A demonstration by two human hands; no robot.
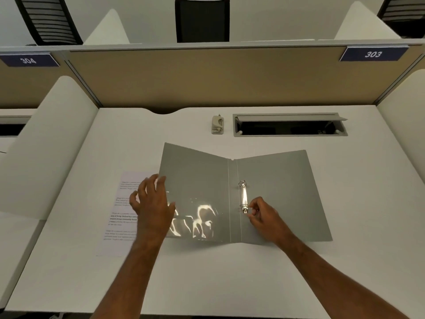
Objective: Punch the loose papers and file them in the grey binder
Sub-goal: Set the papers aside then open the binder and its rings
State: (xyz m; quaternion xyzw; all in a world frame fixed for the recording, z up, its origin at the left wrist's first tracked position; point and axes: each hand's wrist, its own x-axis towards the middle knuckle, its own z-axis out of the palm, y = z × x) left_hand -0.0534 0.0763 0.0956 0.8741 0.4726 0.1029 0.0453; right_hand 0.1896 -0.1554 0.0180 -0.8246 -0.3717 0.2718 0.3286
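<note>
from the head camera, the grey binder [273, 180] lies wide open and flat on the white desk [207, 272], its inside faces up and its spine runs away from the person. the ring mechanism [243, 196] sits just right of the spine, and whether its two rings are closed or parted is too small to tell. the right hand [264, 215] rests on the right cover with thumb and fingers pinched together at the near end of the ring mechanism, at its lever tab. the left hand [153, 203] hovers with fingers spread and curled over the binder's left edge, gripping nothing. a clear pocket [197, 217] on the inside of the left cover glares with reflected light. the loose papers [119, 217] (printed text, several short paragraphs) lie flat on the desk, tucked partly under the left cover and the left hand. the hole punch [217, 124] stands well beyond the binder, beside an open cable tray [289, 125] at the desk's far edge.
</note>
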